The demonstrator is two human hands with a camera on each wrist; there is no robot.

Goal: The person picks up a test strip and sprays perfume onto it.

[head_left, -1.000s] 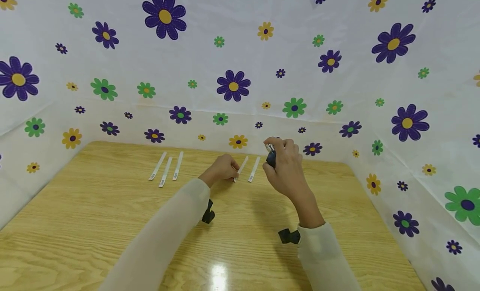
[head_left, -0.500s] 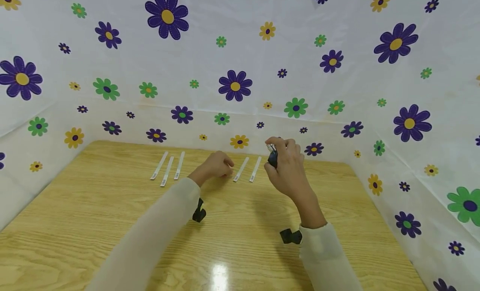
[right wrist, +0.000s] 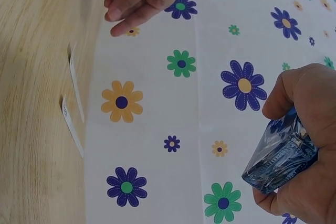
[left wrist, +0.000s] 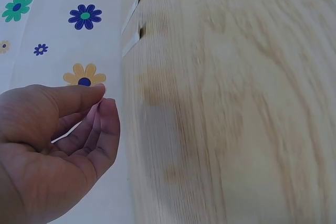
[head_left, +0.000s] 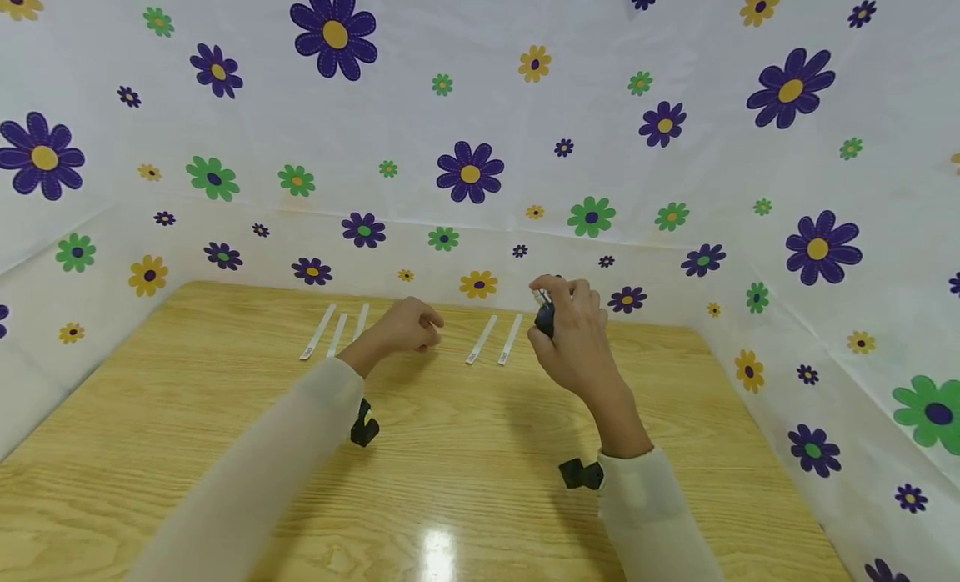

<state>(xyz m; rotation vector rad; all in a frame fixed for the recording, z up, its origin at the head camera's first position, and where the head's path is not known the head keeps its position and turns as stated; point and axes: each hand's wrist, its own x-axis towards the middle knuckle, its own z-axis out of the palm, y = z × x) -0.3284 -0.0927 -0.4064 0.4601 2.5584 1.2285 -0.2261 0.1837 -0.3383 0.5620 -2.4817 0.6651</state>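
Note:
My right hand (head_left: 573,340) grips a blue glass perfume bottle (right wrist: 283,150) above the table, its index finger over the silvery spray top in the head view. Two white paper test strips (head_left: 482,340) lie slanted on the table left of the bottle, apart from each other. My left hand (head_left: 405,323) is raised between these and another group of strips (head_left: 318,332) farther left. Its fingers are loosely bent with nothing in them; thumb and fingertips come close together in the left wrist view. The left arm partly covers that left group in the head view.
A wooden table (head_left: 480,449) reaches back to a white flowered cloth (head_left: 405,132) that rises behind it and on both sides. Black mounts hang under both wrists, the left mount (head_left: 365,425) and the right mount (head_left: 581,474).
My left hand has let go of the left strip of the right-hand pair and moved leftward, its arm now overlapping the left group. The right hand and perfume bottle have stayed in place.

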